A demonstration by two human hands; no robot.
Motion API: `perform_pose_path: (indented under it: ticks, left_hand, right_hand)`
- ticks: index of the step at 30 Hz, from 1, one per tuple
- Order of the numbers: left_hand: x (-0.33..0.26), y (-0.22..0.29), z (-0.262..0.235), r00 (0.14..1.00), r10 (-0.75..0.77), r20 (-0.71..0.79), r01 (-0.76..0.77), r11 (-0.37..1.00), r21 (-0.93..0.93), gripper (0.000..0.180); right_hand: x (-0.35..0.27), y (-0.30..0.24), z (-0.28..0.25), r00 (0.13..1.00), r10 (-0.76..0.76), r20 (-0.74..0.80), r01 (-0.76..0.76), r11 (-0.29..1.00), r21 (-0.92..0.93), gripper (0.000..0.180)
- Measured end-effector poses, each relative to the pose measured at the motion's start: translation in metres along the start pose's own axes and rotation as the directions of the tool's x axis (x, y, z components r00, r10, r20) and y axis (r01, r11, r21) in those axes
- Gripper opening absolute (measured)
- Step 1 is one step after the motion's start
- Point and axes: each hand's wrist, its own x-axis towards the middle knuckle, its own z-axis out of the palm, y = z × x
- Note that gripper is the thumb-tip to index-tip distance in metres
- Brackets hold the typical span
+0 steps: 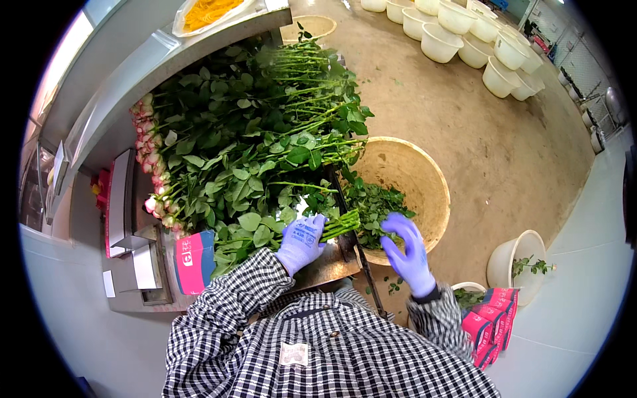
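My left hand (303, 240), in a purple glove, is closed around a bunch of green rose stems (344, 223) near their cut ends. The bunch lies at the near edge of the work table, and its leafy part (249, 232) stretches left from under my hand. My right hand (410, 255), gloved alike, hovers over the near rim of a cream tub (431, 179). Its fingers are curved and apart from the thumb, with nothing seen between them. Cut leaves (378, 209) fill part of that tub. A large pile of leafy roses (245, 126) covers the table, pink-and-white heads (149, 156) at the left.
A dark metal bar (368, 278) runs along the table's right edge. Pink-and-blue cartons (488, 322) and a white bucket (521, 259) stand at the lower right. Stacked white tubs (441, 43) line the far floor. A pink-and-blue box (194, 262) sits left of my left arm.
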Motion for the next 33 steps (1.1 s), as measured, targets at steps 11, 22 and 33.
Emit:
perform_pose_path:
  ticks: [11, 22, 33]
  left_hand:
    - [0.025, -0.013, 0.002, 0.984, 0.047, 0.174, -0.059, 0.996, 0.06, 0.04]
    - [0.068, -0.041, 0.064, 0.877, -0.061, 0.477, 0.085, 0.996, -0.028, 0.029]
    - [0.076, -0.061, 0.084, 0.913, 0.095, 0.398, 0.004, 0.971, -0.24, 0.043]
  right_hand:
    - [0.166, -0.035, -0.046, 0.853, 0.254, -0.455, -0.05, 0.909, 0.414, 0.012]
    - [0.358, -0.282, -0.037, 0.851, -0.523, 0.036, 0.52, 0.832, -0.192, 0.019]
    - [0.542, -0.331, 0.105, 0.898, -0.141, 0.416, 0.348, 0.807, -0.477, 0.022]
